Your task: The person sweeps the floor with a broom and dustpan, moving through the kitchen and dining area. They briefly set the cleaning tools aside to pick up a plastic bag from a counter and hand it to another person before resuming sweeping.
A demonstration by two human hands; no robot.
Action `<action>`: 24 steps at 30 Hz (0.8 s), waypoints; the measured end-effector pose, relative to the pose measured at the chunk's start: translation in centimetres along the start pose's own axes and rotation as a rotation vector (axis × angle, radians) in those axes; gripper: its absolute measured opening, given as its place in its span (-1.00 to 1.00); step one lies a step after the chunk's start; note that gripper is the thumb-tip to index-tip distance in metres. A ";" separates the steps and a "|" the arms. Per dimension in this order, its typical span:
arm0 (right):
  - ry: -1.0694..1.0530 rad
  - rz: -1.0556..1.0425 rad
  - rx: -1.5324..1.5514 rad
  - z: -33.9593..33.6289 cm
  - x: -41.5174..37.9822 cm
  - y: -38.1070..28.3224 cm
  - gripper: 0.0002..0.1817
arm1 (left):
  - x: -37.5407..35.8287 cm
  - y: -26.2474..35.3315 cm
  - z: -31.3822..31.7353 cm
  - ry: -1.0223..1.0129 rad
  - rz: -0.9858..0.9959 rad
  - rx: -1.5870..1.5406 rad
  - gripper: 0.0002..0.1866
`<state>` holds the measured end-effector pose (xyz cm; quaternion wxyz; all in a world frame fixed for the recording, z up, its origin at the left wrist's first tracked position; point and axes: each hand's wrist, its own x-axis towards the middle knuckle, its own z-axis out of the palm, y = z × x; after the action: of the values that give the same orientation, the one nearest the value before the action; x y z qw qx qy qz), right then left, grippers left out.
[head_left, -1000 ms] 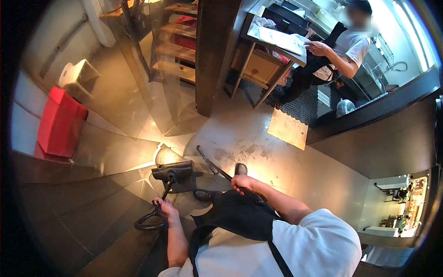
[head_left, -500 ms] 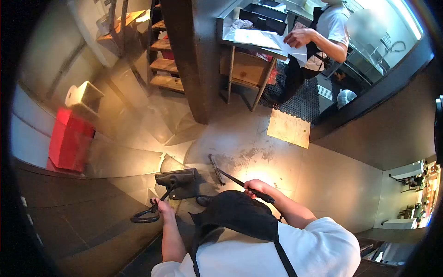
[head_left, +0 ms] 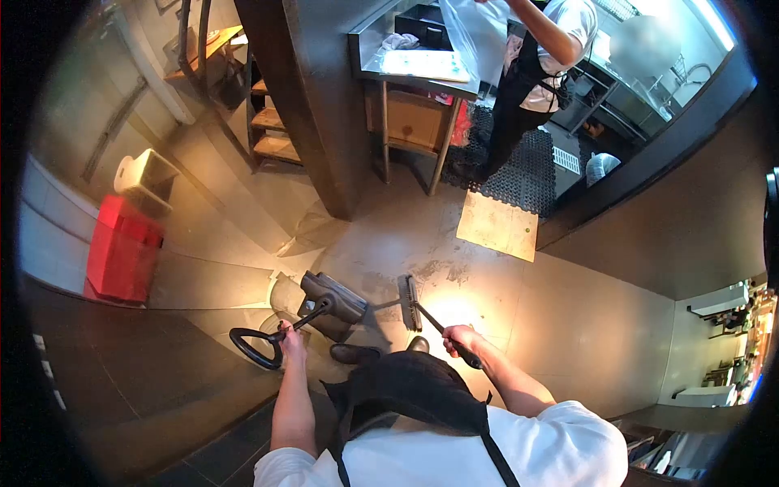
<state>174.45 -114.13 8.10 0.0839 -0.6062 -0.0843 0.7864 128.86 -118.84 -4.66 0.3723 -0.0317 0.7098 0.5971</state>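
Observation:
My left hand is closed around the black handle of a long-handled dustpan, just below its loop grip. The dark pan is on or close to the floor, left of my shoes. My right hand grips the shaft of a black broom. Its narrow bristle head meets the floor to the right of the dustpan, a small gap apart. Dark wet-looking smudges lie on the floor beyond the broom head.
A person in a black apron stands at a metal table ahead, holding a clear plastic sheet or bag. A black rubber mat and flat cardboard lie near that doorway. A dark pillar and red box stand left.
The dustpan has swung right and tilted, and the broom head has shifted right. The other person has gone from handling white paper to lifting a clear plastic sheet or bag.

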 end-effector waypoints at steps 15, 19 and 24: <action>0.021 -0.005 0.374 -2.5 -2.2 6.3 -0.81 | 0.7 -3.4 3.4 -0.307 0.162 0.105 -0.81; 0.010 -0.012 0.448 -0.6 -1.7 7.1 -0.82 | -2.4 -1.2 3.7 -0.368 0.197 0.132 -0.86; -0.047 -0.035 0.494 1.6 -1.6 7.3 -0.84 | -2.0 -0.9 3.0 -0.394 0.215 0.094 -0.84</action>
<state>173.09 -121.62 8.31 0.2411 -0.5471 0.0980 0.7956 132.25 -117.34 -4.31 0.4393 0.1786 0.6496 0.5943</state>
